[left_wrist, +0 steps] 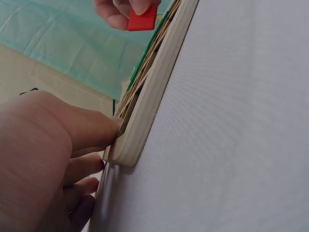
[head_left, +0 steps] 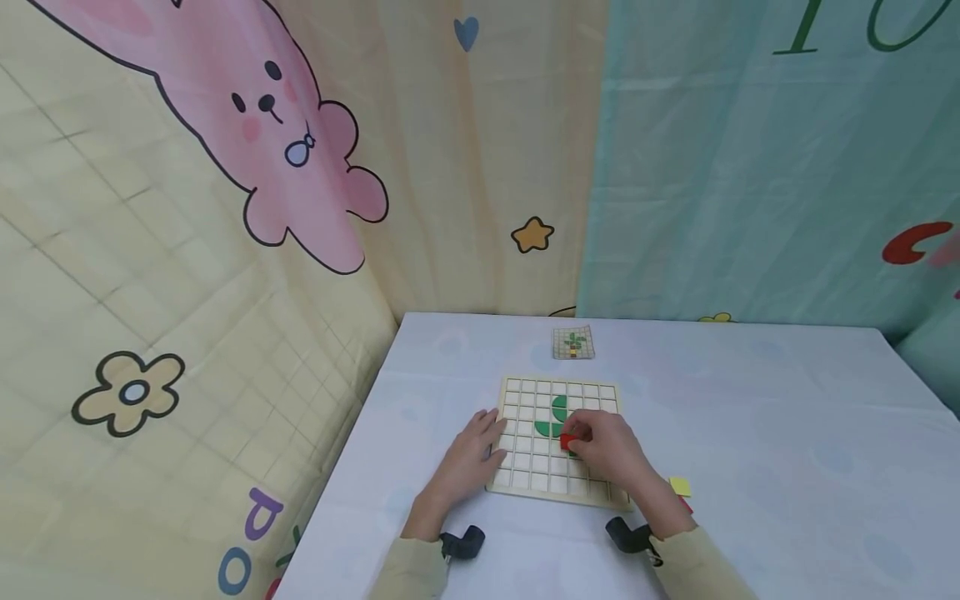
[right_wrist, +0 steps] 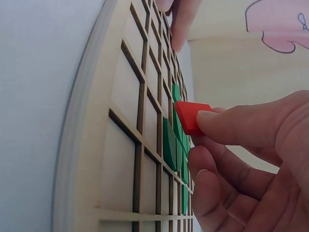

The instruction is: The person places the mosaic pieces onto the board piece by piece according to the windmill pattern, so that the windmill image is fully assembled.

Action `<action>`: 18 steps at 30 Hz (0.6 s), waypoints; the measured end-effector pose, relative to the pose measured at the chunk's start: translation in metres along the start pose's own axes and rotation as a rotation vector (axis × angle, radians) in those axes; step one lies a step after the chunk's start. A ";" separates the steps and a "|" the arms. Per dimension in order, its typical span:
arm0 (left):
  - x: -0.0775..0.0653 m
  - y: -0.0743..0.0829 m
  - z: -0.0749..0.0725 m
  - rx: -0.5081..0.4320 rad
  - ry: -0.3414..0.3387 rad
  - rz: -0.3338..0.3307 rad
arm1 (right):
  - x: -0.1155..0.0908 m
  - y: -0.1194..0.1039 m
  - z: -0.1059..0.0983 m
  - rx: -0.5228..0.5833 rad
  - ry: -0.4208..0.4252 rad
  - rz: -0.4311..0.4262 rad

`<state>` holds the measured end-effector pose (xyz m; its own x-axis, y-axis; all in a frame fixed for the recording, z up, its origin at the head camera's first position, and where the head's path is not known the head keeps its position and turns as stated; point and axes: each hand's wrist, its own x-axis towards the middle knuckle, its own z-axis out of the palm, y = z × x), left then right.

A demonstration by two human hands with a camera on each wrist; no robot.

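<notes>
A pale wooden grid board (head_left: 525, 481) lies on the white table. Between thumb and fingers, my right hand (head_left: 611, 450) pinches a small red square tile (right_wrist: 190, 116), held just over the board's middle. Several green rounded pieces (head_left: 559, 408) sit in the grid cells around that spot; the right hand partly covers them in the head view. My left hand (head_left: 467, 457) rests at the board's left edge. In the left wrist view its thumb (left_wrist: 99, 126) touches the wooden rim, and the other fingers lie along the outer side.
A small pattern card (head_left: 559, 352) with a green, yellow and red design lies beyond the board. Beside the right wrist are a yellow tile (head_left: 680, 486) and a partly hidden red piece (head_left: 686, 504). Printed curtains (head_left: 480, 150) hang behind and left of the table.
</notes>
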<state>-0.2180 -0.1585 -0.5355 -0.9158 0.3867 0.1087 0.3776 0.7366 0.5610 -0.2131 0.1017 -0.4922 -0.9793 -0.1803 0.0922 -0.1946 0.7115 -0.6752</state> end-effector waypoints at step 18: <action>-0.002 0.004 -0.004 -0.010 -0.005 0.005 | 0.003 -0.003 0.012 -0.006 -0.015 -0.014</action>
<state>-0.2153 -0.1591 -0.5300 -0.9133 0.3928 0.1075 0.3805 0.7291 0.5689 -0.2144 0.0910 -0.4990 -0.9755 -0.2005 0.0911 -0.2090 0.7130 -0.6692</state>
